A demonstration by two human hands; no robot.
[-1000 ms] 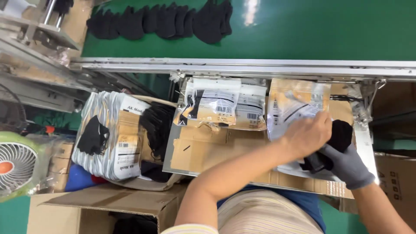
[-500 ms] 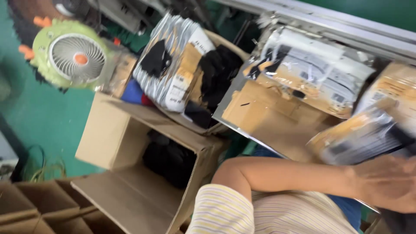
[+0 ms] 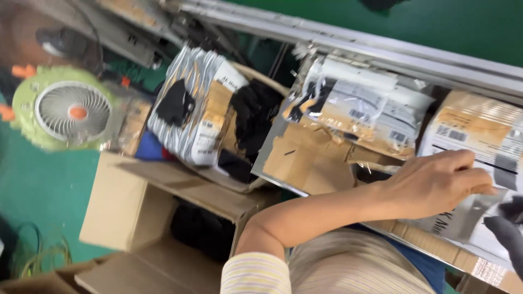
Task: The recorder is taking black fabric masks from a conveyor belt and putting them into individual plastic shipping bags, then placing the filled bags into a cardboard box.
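My bare left hand point(image 3: 436, 182) reaches across my body to the right, its fingers and thumb closed on the edge of a clear plastic packet point(image 3: 463, 218) with a grey card inside. This packet lies at the front of a stack of similar packets point(image 3: 479, 128) with tan card inserts. My right hand point(image 3: 509, 234) wears a grey glove and is cut off by the right edge of the view, just below and right of the packet. What it holds is hidden.
A cardboard tray point(image 3: 305, 163) holds a second pile of packets point(image 3: 359, 109). Left of it are a bundle of silver-striped packets point(image 3: 190, 109) and black fabric pieces point(image 3: 253, 117). Below stands an open cardboard box point(image 3: 125, 201). A green fan point(image 3: 71, 111) is at the left and a green conveyor belt point(image 3: 436, 27) along the top.
The view has swung left and tilted, bringing the fan and floor boxes into sight. My left hand stays at the right-hand stack, now on a packet instead of a black piece.
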